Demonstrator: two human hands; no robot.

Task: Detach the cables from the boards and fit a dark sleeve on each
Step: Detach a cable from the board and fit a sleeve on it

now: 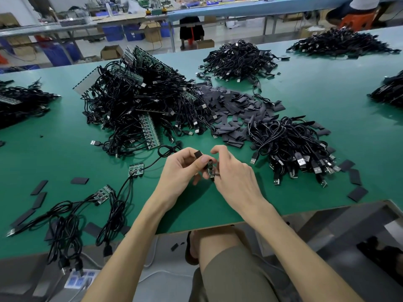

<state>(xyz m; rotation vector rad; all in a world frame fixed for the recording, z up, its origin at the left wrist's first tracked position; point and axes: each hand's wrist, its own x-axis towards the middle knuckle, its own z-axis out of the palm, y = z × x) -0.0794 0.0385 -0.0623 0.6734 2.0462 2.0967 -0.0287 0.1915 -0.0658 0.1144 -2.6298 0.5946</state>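
My left hand [182, 168] pinches a flat dark sleeve [198, 154] between thumb and fingers. My right hand [231, 171] grips a small green board piece [210, 168] with a black cable at its lower end. Both hands meet above the green mat [65, 153], the sleeve just up and left of the board piece. Two small green boards [136, 170] [102, 194] with black cables attached lie to the left. Behind them rises a big heap of board strips and cables [139, 101]. Loose dark sleeves [235, 110] lie piled behind my hands.
A pile of USB cables [292, 144] sits right of my hands, with more cable piles at the far back [239, 59] [340, 41] and at both side edges. Stray sleeves lie near the left and right front edges. The table edge runs just below my forearms.
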